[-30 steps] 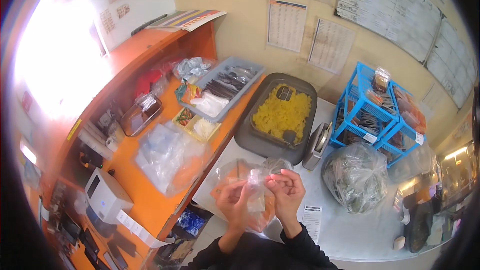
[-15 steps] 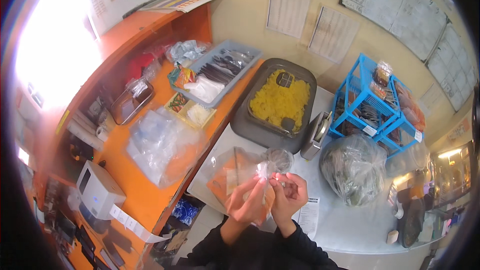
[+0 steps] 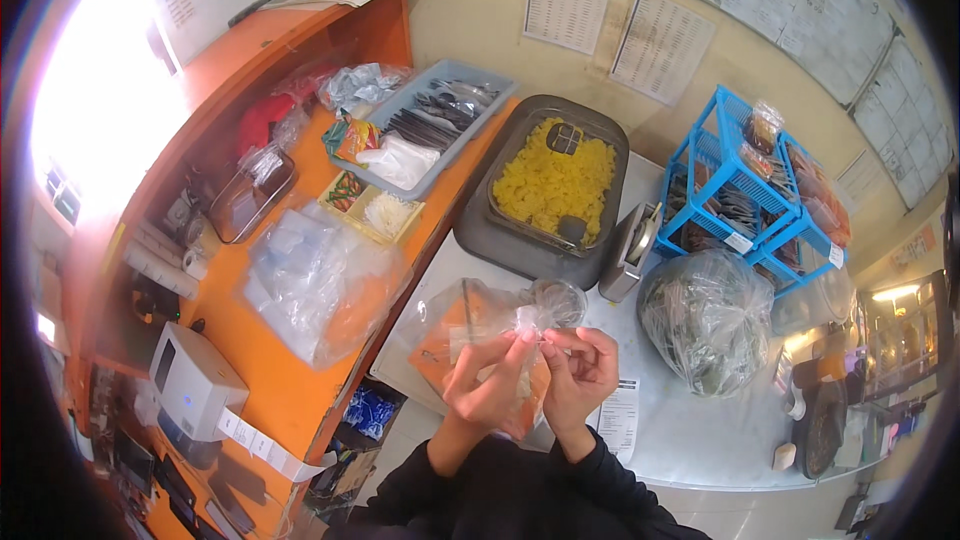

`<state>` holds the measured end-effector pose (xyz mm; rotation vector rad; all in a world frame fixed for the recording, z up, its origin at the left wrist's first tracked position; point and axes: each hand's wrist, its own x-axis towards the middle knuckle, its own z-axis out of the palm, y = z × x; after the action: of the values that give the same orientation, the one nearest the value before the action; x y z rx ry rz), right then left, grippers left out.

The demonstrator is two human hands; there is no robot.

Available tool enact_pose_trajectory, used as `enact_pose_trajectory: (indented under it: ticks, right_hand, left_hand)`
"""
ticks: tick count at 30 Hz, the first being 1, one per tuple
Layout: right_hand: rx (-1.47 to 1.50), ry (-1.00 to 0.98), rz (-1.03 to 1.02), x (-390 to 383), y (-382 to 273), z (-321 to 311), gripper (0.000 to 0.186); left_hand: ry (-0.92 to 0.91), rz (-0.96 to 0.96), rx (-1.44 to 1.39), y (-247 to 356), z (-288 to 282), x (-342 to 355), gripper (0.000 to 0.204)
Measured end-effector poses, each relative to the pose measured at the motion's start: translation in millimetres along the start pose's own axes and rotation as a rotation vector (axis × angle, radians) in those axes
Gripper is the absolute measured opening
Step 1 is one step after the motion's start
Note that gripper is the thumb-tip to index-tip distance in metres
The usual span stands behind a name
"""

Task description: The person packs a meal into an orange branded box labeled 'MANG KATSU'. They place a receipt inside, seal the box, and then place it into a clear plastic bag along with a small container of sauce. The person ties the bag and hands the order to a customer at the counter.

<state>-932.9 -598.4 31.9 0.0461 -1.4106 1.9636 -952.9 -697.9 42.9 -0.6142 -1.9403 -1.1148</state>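
A clear plastic bag [image 3: 490, 302] with an orange package [image 3: 432, 352] inside it is in front of me at the near edge of the white table. Its gathered, whitish neck [image 3: 526, 317] sticks up between my hands. My left hand [image 3: 484, 382] is closed, thumb and fingers pinching the neck from the left. On the other side, my right hand [image 3: 580, 372] pinches at the same neck with thumb and forefinger, its other fingers curled. Just behind the neck sits a round clear plastic container [image 3: 560, 302]. My hands partly cover the lower bag.
Yellow rice [image 3: 555, 185] fills a dark pan beyond my hands. A grey-blue cutlery tray [image 3: 445, 172] and loose plastic bags [image 3: 320, 280] lie on the orange counter. A metal scale [image 3: 628, 255], blue baskets [image 3: 740, 190] and a large bag of greens [image 3: 705, 325] stand to the right.
The view has shifted slightly, so the tables' contents appear a little higher. Both hands stay at the bag's neck; the right fingers have moved slightly around it.
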Motion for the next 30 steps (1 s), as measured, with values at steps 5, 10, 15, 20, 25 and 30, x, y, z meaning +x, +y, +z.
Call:
enact_pose_trajectory:
  ticks: [5, 10, 15, 20, 25, 30]
  right_hand:
    - [-0.022, -0.007, 0.036, 1, -1, 2, 0.041]
    - [-0.066, -0.135, 0.092, 8, -2, 0, 0.038]
    - [0.017, -0.271, 0.116, 28, 0, -4, 0.031]
    - [-0.22, -0.361, 0.08, 41, -12, 1, 0.024]
    - [-0.521, -0.425, -0.264, 48, -21, 4, 0.019]
    - [-0.602, -0.438, -0.395, 53, -22, 1, 0.017]
  left_hand:
    - [-0.005, 0.008, -0.044, -4, -1, 2, 0.039]
    - [-0.002, 0.002, -0.061, -5, -1, 2, 0.033]
    - [-0.072, -0.083, -0.131, -6, -8, 10, 0.024]
    - [0.095, -0.587, -0.697, 6, -6, 9, 0.015]
    - [0.0, -0.582, -0.587, 1, -11, 8, 0.015]
    - [-0.042, -0.11, -0.049, 10, -10, 31, 0.009]
